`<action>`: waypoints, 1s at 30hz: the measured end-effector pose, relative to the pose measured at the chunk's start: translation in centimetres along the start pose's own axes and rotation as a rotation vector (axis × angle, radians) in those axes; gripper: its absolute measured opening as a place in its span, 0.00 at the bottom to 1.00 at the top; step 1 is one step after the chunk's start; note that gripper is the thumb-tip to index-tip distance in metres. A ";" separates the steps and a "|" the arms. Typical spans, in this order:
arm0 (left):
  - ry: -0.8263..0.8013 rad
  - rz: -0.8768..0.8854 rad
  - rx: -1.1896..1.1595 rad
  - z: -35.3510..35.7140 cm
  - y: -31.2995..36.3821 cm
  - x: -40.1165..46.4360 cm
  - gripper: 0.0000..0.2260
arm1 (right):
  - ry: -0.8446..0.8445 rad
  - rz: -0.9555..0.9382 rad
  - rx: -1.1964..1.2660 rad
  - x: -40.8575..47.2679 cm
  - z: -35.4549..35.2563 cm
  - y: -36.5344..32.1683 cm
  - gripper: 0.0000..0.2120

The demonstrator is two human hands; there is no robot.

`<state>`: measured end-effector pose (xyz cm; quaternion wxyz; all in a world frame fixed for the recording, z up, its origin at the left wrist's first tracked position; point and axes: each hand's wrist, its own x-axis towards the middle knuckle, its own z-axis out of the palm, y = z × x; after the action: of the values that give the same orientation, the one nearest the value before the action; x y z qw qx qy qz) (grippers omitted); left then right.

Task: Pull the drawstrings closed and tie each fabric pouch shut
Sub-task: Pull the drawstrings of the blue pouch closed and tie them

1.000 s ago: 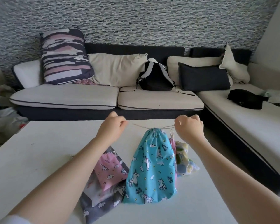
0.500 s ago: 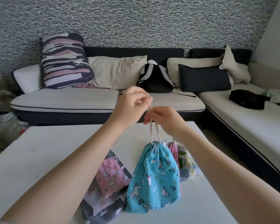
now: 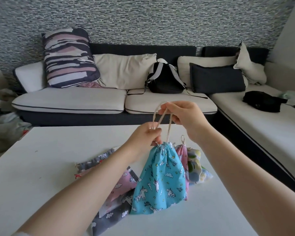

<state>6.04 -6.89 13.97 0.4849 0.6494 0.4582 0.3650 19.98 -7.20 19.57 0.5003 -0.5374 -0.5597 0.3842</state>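
A blue unicorn-print pouch (image 3: 160, 179) stands on the white table (image 3: 41, 159) with its mouth gathered tight. Two beige drawstrings (image 3: 169, 126) rise from the mouth. My left hand (image 3: 143, 138) grips the pouch neck and pinches a cord loop just above it. My right hand (image 3: 182, 116) is higher and pinches the upper ends of the cords. A pink unicorn pouch (image 3: 124, 183) and a grey cloud-print pouch (image 3: 109, 217) lie flat to the left, partly under my left forearm. Behind the blue pouch stand another pink pouch (image 3: 181, 152) and a pale patterned pouch (image 3: 197, 167).
A sofa (image 3: 71, 103) with cushions and a black backpack (image 3: 165, 79) runs behind the table. A black bag (image 3: 262, 101) lies on the sofa's right section. Piled clothes (image 3: 2, 120) sit at the left edge.
My hands first pulled the cords apart sideways, then came together above the pouch. Now my left hand has dropped to the pouch neck while my right holds the cords up.
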 end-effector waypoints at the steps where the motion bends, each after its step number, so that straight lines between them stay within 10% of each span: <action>1: 0.038 -0.072 -0.088 -0.5 -0.5 0.3 0.07 | 0.058 -0.032 -0.108 0.5 -0.4 0.4 0.09; 10: 0.062 -0.408 -0.145 -1.2 -0.9 0.5 0.12 | 0.026 -0.298 -0.477 0.4 0.2 1.5 0.09; 17: -0.282 -0.188 0.117 -0.6 0.6 -0.3 0.06 | -0.390 -0.313 -0.339 -0.7 2.8 -0.3 0.12; 22: -0.281 -0.168 -0.048 -0.4 0.0 -0.7 0.15 | -0.493 -0.134 -0.242 -0.9 2.0 0.9 0.21; 30: -0.207 -0.164 -0.197 -1.0 -1.4 -0.6 0.15 | -0.495 0.103 -0.537 -1.3 -0.1 3.6 0.08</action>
<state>4.57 -7.00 12.87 0.6190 0.5932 0.4192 0.2987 20.72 -8.01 15.95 0.1708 -0.5680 -0.7168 0.3667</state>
